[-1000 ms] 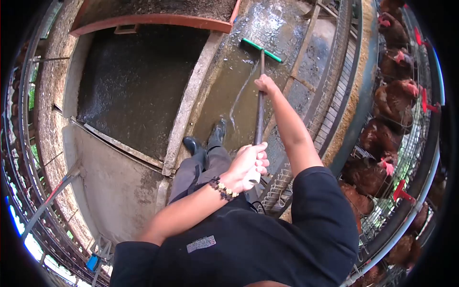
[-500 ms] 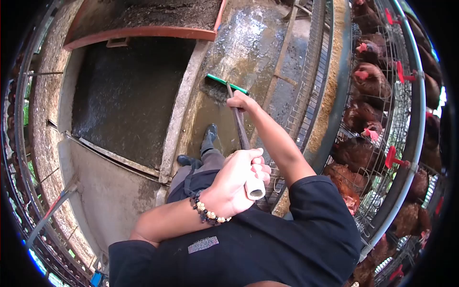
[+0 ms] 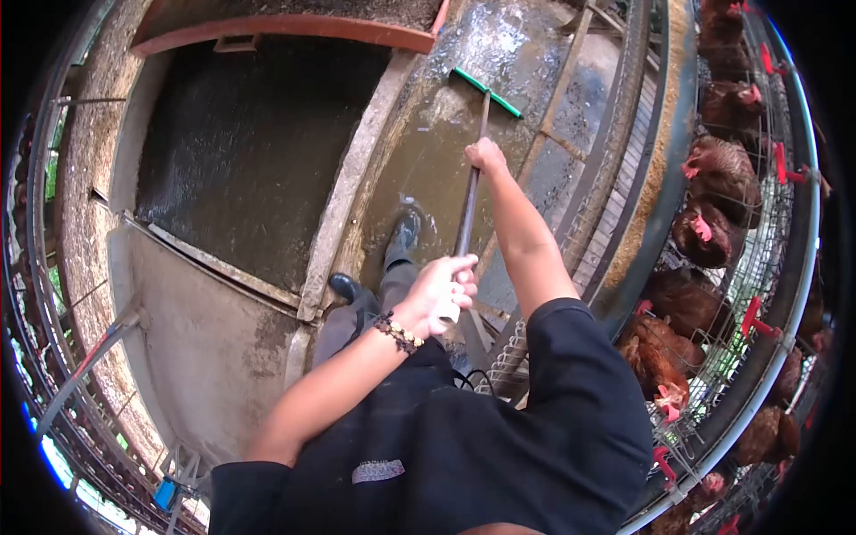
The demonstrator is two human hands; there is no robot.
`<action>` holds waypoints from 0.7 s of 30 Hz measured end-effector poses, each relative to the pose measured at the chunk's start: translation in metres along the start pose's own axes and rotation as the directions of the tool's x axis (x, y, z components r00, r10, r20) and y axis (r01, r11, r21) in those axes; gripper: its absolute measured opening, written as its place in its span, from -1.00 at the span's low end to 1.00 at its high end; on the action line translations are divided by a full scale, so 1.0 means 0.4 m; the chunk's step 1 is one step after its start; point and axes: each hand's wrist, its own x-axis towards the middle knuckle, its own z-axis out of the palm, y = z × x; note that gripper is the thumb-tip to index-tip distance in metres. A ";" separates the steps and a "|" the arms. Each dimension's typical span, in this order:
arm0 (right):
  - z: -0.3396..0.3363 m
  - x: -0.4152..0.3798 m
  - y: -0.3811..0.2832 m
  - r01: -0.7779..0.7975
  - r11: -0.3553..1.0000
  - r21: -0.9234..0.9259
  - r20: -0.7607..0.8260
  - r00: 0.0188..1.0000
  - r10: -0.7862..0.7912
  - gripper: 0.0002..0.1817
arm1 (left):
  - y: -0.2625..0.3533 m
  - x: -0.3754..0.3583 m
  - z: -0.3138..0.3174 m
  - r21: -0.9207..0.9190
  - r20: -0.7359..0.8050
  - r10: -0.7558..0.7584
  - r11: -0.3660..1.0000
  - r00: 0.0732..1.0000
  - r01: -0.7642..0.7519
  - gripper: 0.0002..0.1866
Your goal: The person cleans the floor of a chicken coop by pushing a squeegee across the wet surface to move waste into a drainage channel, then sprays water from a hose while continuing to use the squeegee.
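Observation:
A long dark pole (image 3: pixel 469 207) runs up from near my body to a green squeegee head (image 3: pixel 487 92), which rests on the wet floor at the top centre. My left hand (image 3: pixel 439 292), with a beaded bracelet at its wrist, is wrapped round the pale lower end of the pole. Farther along, my right hand (image 3: pixel 486 155) grips the same pole below the squeegee head. Shallow murky water (image 3: pixel 431 169) covers the walkway under the pole. Two dark rubber boots (image 3: pixel 405 234) stand below, left of the pole.
To the left lies a dark liquid-filled pit (image 3: pixel 250 169) with a concrete edge (image 3: pixel 343 192). A reddish rim (image 3: pixel 294 28) crosses its far side. On the right are wire cages with brown hens (image 3: pixel 724 174) and a feed trough (image 3: pixel 649 169).
The squeegee head has moved forward and to the right, away from my body. My right hand has moved forward and right with the pole. My left hand has shifted slightly left.

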 end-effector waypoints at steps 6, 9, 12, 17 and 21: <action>0.099 -0.215 -0.026 0.137 0.966 -0.218 0.090 0.989 -0.120 -0.52 | -0.106 -0.164 -0.075 -0.137 -0.059 -0.040 0.990 0.997 0.032 -0.87; 0.116 -0.335 -0.066 0.081 0.974 -0.214 0.227 0.973 -0.031 -0.51 | -0.132 -0.268 -0.089 -0.205 -0.057 -0.074 0.977 0.996 0.060 -0.90; 0.197 -0.450 -0.083 0.146 0.949 -0.278 0.214 0.973 -0.087 -0.52 | -0.171 -0.371 -0.137 -0.255 -0.025 -0.091 0.963 0.996 0.082 -0.90; 0.326 -0.642 -0.104 0.139 0.956 -0.259 0.247 0.966 -0.074 -0.64 | -0.257 -0.512 -0.254 -0.291 -0.008 -0.103 0.952 0.995 0.096 -0.85; 0.425 -0.721 -0.064 0.160 0.981 -0.111 0.297 0.947 -0.121 -0.71 | -0.321 -0.609 -0.285 -0.289 0.035 -0.086 0.953 0.996 0.092 -0.81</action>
